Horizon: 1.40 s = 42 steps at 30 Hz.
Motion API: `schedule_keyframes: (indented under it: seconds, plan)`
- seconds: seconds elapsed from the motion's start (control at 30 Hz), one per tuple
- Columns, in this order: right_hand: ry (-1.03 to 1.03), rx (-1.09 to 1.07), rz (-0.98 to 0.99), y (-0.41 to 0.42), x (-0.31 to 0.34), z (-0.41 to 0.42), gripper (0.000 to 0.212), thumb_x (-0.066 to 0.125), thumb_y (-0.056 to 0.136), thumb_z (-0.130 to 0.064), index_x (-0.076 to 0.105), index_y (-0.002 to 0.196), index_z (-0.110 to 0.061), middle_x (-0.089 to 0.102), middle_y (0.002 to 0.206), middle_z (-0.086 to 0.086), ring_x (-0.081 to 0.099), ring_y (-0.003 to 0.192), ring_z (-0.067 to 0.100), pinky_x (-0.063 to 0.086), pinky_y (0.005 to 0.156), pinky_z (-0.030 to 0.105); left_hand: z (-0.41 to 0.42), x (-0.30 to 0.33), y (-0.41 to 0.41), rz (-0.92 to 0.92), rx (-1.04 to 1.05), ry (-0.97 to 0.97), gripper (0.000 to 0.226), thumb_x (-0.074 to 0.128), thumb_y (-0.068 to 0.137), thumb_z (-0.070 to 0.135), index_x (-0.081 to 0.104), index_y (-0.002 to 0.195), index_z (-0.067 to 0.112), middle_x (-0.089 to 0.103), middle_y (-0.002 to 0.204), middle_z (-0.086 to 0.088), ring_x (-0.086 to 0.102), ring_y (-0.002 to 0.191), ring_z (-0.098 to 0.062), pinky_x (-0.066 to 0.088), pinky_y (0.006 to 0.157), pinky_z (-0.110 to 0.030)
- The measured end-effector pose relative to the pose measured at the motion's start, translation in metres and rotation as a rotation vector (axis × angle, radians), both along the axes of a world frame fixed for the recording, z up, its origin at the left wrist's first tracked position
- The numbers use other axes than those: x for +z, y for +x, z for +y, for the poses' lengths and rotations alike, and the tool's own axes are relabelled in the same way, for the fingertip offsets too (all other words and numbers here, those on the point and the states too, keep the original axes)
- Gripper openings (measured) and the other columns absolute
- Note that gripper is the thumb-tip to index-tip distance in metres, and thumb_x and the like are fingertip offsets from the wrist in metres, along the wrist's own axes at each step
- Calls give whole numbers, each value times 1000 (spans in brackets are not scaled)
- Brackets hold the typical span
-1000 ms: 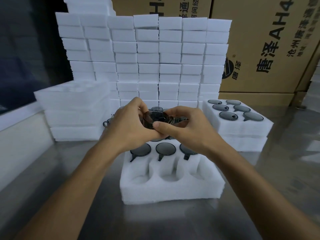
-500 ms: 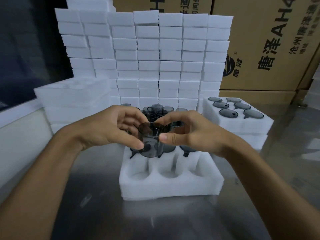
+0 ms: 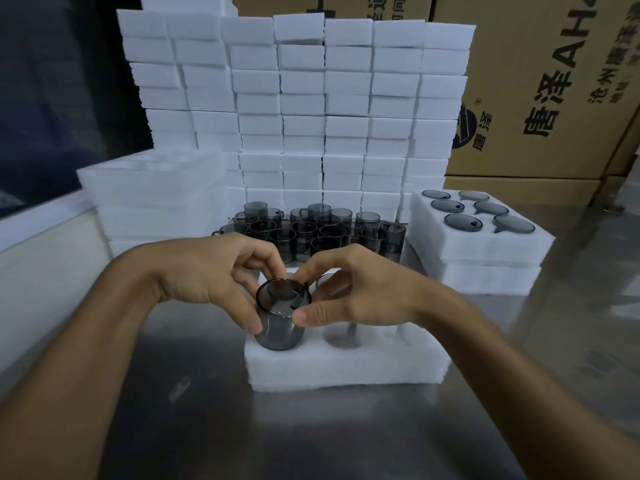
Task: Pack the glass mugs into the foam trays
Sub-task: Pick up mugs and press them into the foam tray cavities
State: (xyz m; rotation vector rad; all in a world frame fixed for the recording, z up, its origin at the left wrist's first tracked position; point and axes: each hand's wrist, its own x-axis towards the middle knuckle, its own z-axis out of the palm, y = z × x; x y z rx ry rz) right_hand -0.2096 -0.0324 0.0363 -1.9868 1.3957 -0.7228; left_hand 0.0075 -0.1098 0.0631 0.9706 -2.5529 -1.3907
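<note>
A smoky grey glass mug stands in the front left pocket of the white foam tray. My left hand pinches its rim from the left, thumb on the near side. My right hand grips it from the right, thumb pressed to the mug's near wall. Both hands hide the tray's back row; one mug rim shows there between the fingers. The front middle pocket of the tray holds nothing. Several loose mugs stand bunched behind the tray.
Two stacked foam trays stand at the right, the top one filled with mugs. A wall of foam blocks rises at the back, with flat foam trays piled at the left. Cardboard boxes stand behind. The table is steel.
Both hands have brought the mug down from chest height, turned it upright and lowered it into the tray's front left pocket. The camera has tilted, so the loose mugs now show.
</note>
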Motion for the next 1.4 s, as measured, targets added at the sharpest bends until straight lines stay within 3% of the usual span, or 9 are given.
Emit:
schedule_keyframes:
  seconds: [0.1, 0.3, 0.53, 0.73, 0.9, 1.13, 1.2, 1.3, 1.4]
  plan:
    - [7, 5, 17, -1, 1, 1, 38, 87, 72, -41, 72, 105, -29, 69, 100, -18, 70, 91, 10, 57, 89, 40, 1, 1, -1, -7, -10, -39, 54, 85, 62, -12, 61, 105, 10, 73, 91, 4, 72, 86, -22, 56, 75, -29]
    - [14, 1, 62, -2, 1, 0, 36, 86, 72, -44, 72, 102, -31, 70, 101, -15, 68, 95, 13, 57, 90, 40, 2, 1, -6, -54, -17, -109, 52, 90, 59, -4, 66, 101, 16, 72, 102, 2, 68, 100, -32, 56, 89, -50]
    - [20, -10, 84, -1, 0, 1, 36, 84, 73, -47, 73, 104, -30, 70, 97, -16, 66, 96, 10, 56, 92, 39, -1, 0, -7, -80, -27, -92, 50, 90, 60, -1, 67, 100, 20, 72, 101, 1, 67, 102, -32, 56, 90, -48]
    - [12, -21, 107, 2, -2, -1, 39, 86, 69, -49, 70, 102, -35, 68, 102, -12, 66, 95, 8, 56, 91, 39, -6, 1, 1, -74, -58, 25, 45, 88, 67, 8, 66, 102, 26, 74, 106, -7, 68, 104, -25, 54, 86, -30]
    - [-23, -21, 201, 4, -7, -3, 42, 86, 66, -55, 68, 101, -38, 67, 104, -14, 62, 96, 2, 55, 89, 33, -5, -2, -7, -145, -12, -112, 37, 92, 61, 15, 73, 89, 30, 72, 102, -5, 67, 100, -20, 56, 84, -28]
    - [-38, -60, 297, 8, -14, -5, 40, 85, 64, -57, 71, 98, -39, 62, 95, -26, 54, 88, -10, 40, 69, 13, 0, -5, -18, -271, 55, -207, 41, 96, 53, 28, 74, 85, 39, 70, 99, 0, 66, 95, -15, 54, 88, -34]
    - [-33, -86, 307, 9, -15, -6, 42, 85, 63, -56, 71, 99, -38, 60, 95, -25, 55, 88, -8, 38, 67, 13, 0, -5, -20, -295, 59, -210, 42, 96, 51, 30, 73, 84, 41, 69, 99, 1, 66, 92, -13, 54, 89, -34]
    - [-12, -111, 308, 11, -16, -5, 43, 86, 62, -55, 70, 98, -37, 59, 90, -25, 55, 88, -7, 38, 65, 14, -1, -8, -24, -307, 63, -204, 42, 96, 50, 25, 72, 82, 35, 63, 86, 5, 61, 80, -12, 53, 77, -30]
    - [-3, -59, 286, 9, -13, -4, 40, 87, 66, -51, 71, 98, -34, 64, 95, -21, 58, 90, -1, 48, 73, 19, -1, -9, -23, -295, 46, -187, 41, 96, 52, 21, 72, 84, 30, 60, 85, 2, 57, 80, -16, 54, 80, -40]
